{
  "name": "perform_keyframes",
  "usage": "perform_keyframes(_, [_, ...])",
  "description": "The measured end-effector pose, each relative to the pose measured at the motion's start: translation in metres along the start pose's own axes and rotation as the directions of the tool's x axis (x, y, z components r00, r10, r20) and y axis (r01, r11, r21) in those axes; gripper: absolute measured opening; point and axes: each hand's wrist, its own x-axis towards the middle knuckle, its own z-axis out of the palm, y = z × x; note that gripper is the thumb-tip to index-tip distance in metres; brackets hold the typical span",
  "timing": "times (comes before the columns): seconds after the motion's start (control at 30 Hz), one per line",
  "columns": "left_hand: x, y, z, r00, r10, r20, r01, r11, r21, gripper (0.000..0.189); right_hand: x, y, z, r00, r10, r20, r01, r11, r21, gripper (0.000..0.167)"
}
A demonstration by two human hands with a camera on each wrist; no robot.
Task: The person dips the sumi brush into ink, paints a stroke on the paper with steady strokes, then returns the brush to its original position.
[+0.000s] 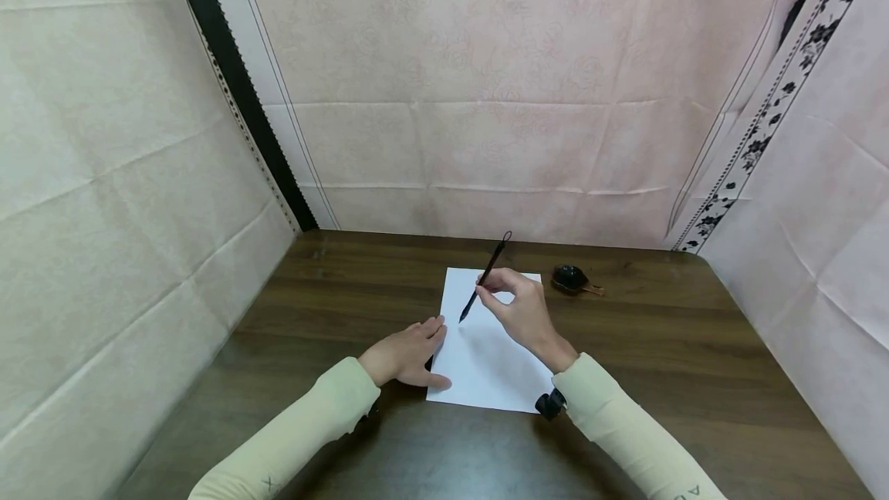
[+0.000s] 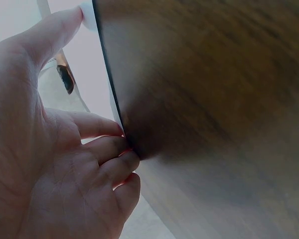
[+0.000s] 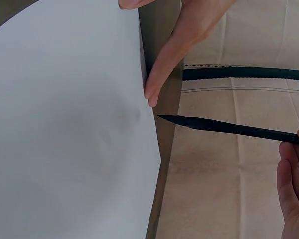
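A black writing brush (image 1: 482,284) with a pointed tip and a loop at its top end slants over the white paper (image 1: 496,365). My right hand (image 1: 522,313) pinches the brush partway up the handle, its tip close over the upper left of the sheet. In the right wrist view the brush (image 3: 229,128) points toward the left hand's fingers (image 3: 164,67). The left hand (image 1: 406,353) rests along the paper's left edge, thumb and fingertips on its margin. From the left wrist, the left hand (image 2: 65,134) appears palm-on, fingers extended and slightly bent. No marks show on the paper.
A small glossy black, rounded dish-like object (image 1: 571,278) with a brown stem lies right of the paper's top. The brown wooden table (image 1: 646,376) is bordered by pale cloth (image 1: 458,83) at the back and sides. A black device (image 1: 551,404) sits at the right wrist.
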Motion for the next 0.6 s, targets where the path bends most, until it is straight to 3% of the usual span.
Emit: perform_keyframes(0.6, [0.0,0.0014,-0.0002,1.0,-0.008,0.0,0.008,1.0,0.015,0.103,-0.0079,0.0055,0.0039,0.999,0.026,-0.029,-0.026,1.0,0.008,0.017])
